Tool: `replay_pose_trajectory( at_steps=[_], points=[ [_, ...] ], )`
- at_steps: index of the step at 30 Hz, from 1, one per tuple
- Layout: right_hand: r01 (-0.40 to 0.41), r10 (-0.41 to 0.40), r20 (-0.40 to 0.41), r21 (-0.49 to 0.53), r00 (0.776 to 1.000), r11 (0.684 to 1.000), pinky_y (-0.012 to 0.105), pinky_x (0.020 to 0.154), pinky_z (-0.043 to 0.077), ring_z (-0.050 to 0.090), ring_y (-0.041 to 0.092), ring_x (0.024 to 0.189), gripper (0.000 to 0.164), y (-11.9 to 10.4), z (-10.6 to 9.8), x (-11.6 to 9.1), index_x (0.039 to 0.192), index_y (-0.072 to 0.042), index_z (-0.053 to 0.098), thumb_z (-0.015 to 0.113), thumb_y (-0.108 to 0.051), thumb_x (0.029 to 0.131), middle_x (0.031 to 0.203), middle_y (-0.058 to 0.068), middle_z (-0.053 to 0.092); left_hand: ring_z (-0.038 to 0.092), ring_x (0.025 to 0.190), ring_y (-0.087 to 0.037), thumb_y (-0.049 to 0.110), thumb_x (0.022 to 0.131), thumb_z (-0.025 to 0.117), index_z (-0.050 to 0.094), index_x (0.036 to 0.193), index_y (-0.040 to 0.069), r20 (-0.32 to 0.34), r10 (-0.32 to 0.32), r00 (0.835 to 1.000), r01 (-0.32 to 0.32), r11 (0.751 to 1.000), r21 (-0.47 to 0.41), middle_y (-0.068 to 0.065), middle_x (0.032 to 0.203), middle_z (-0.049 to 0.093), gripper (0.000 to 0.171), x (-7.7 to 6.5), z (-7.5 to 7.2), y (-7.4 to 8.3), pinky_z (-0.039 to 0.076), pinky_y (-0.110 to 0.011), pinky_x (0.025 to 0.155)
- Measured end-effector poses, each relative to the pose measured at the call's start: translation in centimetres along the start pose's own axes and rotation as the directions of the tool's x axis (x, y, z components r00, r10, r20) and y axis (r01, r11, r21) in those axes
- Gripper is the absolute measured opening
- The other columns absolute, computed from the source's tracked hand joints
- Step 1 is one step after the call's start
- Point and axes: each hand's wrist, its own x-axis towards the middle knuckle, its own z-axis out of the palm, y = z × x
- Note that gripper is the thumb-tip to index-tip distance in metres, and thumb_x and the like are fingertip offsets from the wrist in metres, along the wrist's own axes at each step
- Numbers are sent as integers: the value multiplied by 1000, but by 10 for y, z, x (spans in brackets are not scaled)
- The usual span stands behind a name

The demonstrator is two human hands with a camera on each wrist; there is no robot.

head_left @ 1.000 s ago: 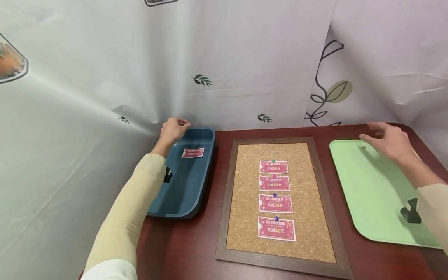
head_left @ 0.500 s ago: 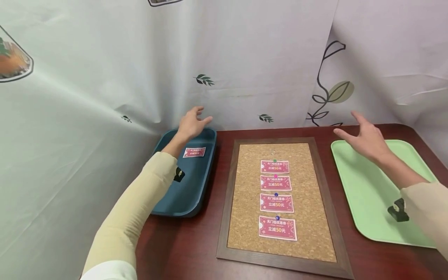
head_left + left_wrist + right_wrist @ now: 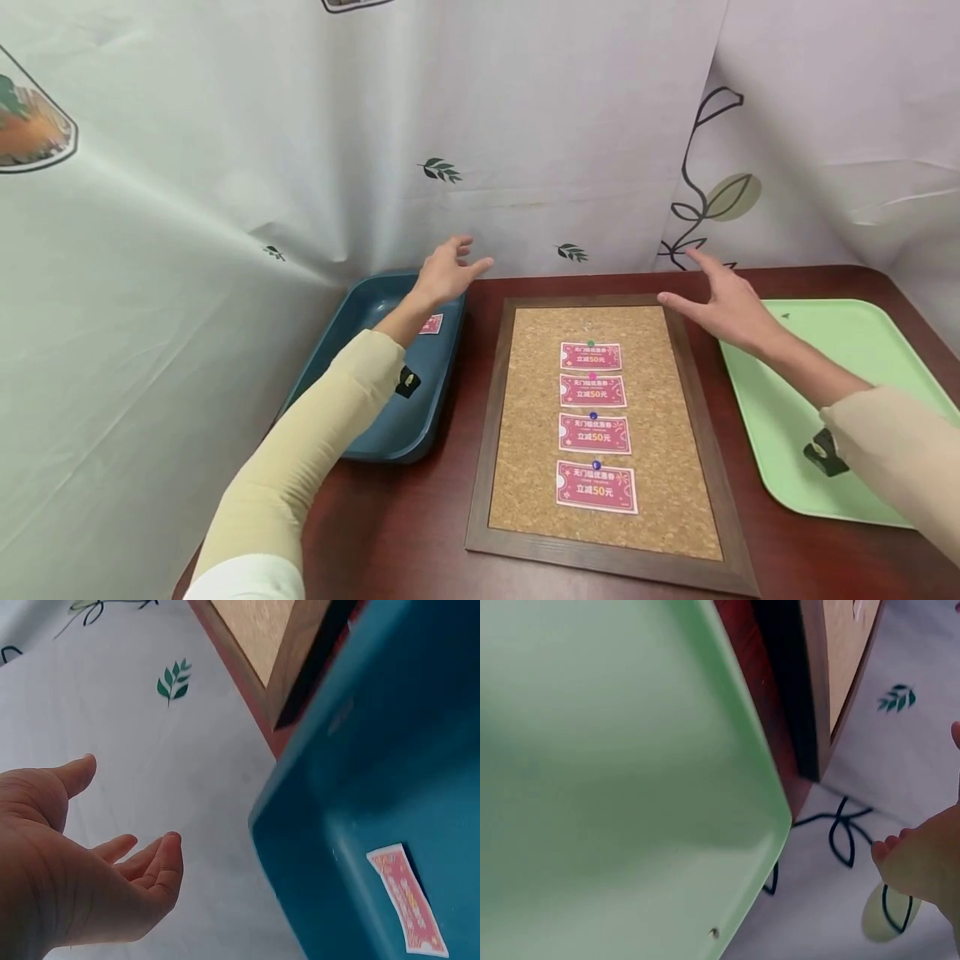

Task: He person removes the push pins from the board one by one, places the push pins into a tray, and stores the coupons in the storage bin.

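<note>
Examined the corkboard (image 3: 517, 433): rectangular panel of grainy, speckled tan cork in a dark brown frame with wood-like grain, lying on a glossy reddish-brown worktop (image 3: 360, 533). Noted four oblong coupons (image 3: 597, 492) in one column down the cork, each pinned near its upper edge; counted, from far to near, a green pin (image 3: 591, 343), a pink pin (image 3: 592, 376) and two blue pins (image 3: 596, 465). Recorded a small clear item (image 3: 587, 327) beyond the column (too small to identify).

Found to the left a smooth, deep blue tub (image 3: 416, 425) with rounded corners, with a loose coupon (image 3: 431, 324) on its floor, partly hidden behind the left arm in the head view. Found to the right a shallow, pale green tray (image 3: 780, 450) with a raised rim, with a tiny dark object (image 3: 785, 316) near one far corner.

Observed a left hand (image 3: 447, 273) raised near the tub's far right corner, with relaxed, slightly bent fingers apart from the thumb. Observed a right hand (image 3: 723, 307) near the corkboard's far right corner, with extended fingers and wide-spread thumb.

Read on the pinned coupons, white on pinkish red: "无门槛优惠券", then "立减50元", with "50" in yellow (finer line between, illegible).
</note>
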Motion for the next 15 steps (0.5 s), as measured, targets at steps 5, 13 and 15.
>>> replay_pose_trajectory(
  at_steps=[5, 13, 15],
  points=[
    [24, -24, 20, -6, 1000, 1000, 73, 118, 22, 20, 53, 155, 98, -11, 12, 3, 168, -2, 17, 72, -45, 100, 170, 32, 21, 51, 144, -30, 42, 104, 70, 41, 162, 11, 34, 6, 999, -6, 1000, -14, -14, 162, 47, 72, -2, 14, 6, 46, -50, 112],
    [102, -102, 54, -7, 993, 995, 74, 115, 26, 28, 53, 152, 87, -20, 31, 3, 164, 0, 33, 76, -38, 99, 165, 30, 33, 51, 143, -30, 40, 104, 70, 44, 161, 10, 109, 32, 994, -31, 999, -13, -13, 159, 51, 69, -6, 39, 11, 47, -49, 111],
    [116, -115, 66, -8, 991, 993, 73, 115, 28, 30, 52, 151, 83, -22, 35, 3, 162, 0, 37, 77, -38, 99, 164, 30, 36, 52, 143, -31, 40, 104, 70, 46, 160, 9, 123, 40, 992, -39, 999, -9, -14, 157, 53, 69, -8, 45, 12, 47, -49, 111]
  ],
)
